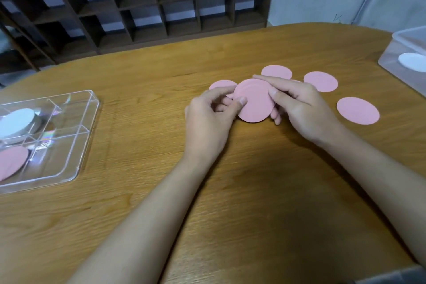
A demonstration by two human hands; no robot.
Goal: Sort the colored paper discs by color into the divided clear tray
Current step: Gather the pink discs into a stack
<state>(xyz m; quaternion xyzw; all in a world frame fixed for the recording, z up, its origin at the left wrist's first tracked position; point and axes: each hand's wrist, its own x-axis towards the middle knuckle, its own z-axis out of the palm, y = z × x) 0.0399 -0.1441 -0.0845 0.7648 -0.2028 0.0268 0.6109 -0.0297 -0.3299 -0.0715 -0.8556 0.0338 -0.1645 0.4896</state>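
Note:
Both hands hold a small stack of pink discs (253,102) just above the table's middle. My left hand (207,117) pinches its left edge with thumb on top; my right hand (297,104) grips its right edge, index finger stretched along the far rim. Loose pink discs lie around: one at the far side (276,71), one to the right (320,81), one nearer right (358,110), and one partly hidden behind the stack (221,85). The divided clear tray (76,145) sits at the left, with white discs (16,121) in a far compartment and pink discs (11,161) in a near one.
A frosted plastic box (408,41) with a white disc (412,61) inside stands at the table's far right edge. A dark wooden cubby shelf (138,2) runs behind the table. Bare wood lies between the tray and my hands.

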